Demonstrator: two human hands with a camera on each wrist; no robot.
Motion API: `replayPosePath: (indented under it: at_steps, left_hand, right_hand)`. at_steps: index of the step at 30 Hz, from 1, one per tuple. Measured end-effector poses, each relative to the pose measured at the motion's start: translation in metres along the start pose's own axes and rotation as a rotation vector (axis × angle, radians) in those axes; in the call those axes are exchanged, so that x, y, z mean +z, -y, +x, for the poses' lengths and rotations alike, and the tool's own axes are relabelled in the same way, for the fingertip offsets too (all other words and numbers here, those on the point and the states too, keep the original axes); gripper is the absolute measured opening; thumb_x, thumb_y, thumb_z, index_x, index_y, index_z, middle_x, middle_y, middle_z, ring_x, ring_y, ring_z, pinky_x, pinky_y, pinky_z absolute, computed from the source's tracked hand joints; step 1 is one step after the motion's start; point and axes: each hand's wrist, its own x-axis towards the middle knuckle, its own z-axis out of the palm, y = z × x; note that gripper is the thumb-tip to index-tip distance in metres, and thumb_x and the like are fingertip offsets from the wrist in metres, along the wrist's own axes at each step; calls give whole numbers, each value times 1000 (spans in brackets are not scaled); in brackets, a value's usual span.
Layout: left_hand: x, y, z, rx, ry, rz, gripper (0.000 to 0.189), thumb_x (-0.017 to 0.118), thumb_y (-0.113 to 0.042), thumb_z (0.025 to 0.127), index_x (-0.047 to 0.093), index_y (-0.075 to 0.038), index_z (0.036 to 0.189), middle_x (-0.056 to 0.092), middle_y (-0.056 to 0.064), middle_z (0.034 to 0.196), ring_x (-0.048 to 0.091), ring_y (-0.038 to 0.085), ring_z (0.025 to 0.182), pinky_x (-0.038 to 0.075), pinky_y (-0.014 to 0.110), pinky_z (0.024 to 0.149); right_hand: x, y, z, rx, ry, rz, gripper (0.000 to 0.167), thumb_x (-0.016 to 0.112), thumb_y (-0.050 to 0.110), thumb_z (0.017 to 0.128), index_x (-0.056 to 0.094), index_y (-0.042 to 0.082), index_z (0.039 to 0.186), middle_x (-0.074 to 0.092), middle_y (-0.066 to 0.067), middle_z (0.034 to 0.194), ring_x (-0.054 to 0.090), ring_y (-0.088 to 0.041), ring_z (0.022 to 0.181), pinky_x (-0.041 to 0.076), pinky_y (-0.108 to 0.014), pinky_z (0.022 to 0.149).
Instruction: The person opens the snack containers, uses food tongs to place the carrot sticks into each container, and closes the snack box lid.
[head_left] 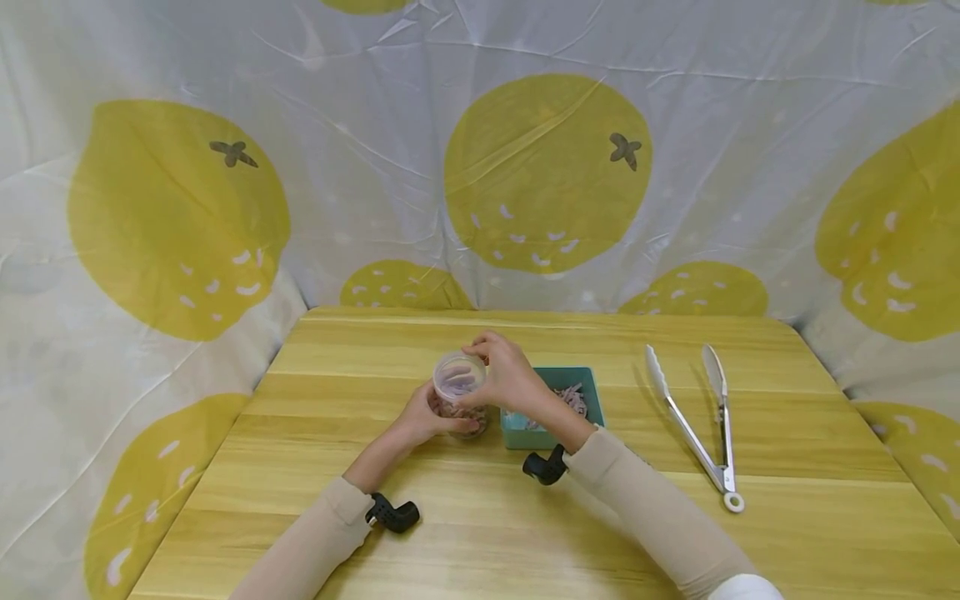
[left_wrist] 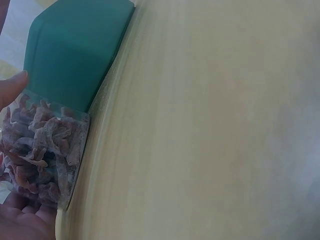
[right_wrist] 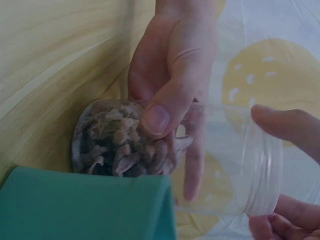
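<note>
A clear plastic jar (head_left: pixel 459 373) stands upright on the table. Brownish-purple dried strips (right_wrist: pixel 120 145) fill its lower part; the upper part is see-through. My left hand (head_left: pixel 422 418) grips the jar's body low down, its thumb across the near side and its fingers behind. At the top, my right hand (head_left: pixel 512 382) holds the clear ridged rim between thumb and fingers. Just right of the jar sits a teal rectangular box (head_left: pixel 517 439) with more of the strips inside, partly hidden by my right hand and wrist.
Metal tongs (head_left: pixel 697 442) with pale tips lie spread apart on the right side of the wooden table (head_left: pixel 465 533). A white curtain (head_left: pixel 360 150) printed with yellow lemons hangs behind and at both sides. Each wrist carries a black camera mount.
</note>
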Motion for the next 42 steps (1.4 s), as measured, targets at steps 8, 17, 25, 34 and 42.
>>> replayPosePath:
  at_steps: [8,17,25,34,42]
  left_hand:
    - [0,-1,-3,-18,14,-3,77,85,-4,79,45,-9,144,54,12,138,54,25,125,45,35,102]
    - [-1,-1,0,-4,7,2,80,85,-2,78,45,-12,146,55,14,138,55,24,122,46,34,100]
    - [-1,0,0,12,10,-5,80,84,1,78,45,-9,146,54,16,138,58,21,116,50,28,94]
    - [-1,-4,-1,-7,14,12,77,84,-2,79,45,-8,145,52,15,141,54,24,123,47,32,99]
    - [-1,-5,-1,13,21,1,79,83,2,78,45,-9,146,55,16,138,57,25,121,47,35,99]
  right_hand:
    - [1,-4,-3,-5,-13,16,76,96,20,65,64,2,131,58,-4,117,57,-23,104,53,-39,84]
    - [-4,-3,0,-3,13,7,77,96,22,66,63,4,133,58,-5,119,58,-24,105,53,-38,84]
    - [-2,-3,1,5,22,-5,76,95,22,67,63,1,132,58,-6,116,56,-25,101,51,-35,79]
    - [5,0,-2,16,-84,10,73,97,25,63,67,-3,124,60,-10,106,57,-28,94,50,-34,74]
    - [7,-4,-6,30,-95,31,89,98,34,60,61,2,134,59,-8,112,55,-24,96,50,-36,75]
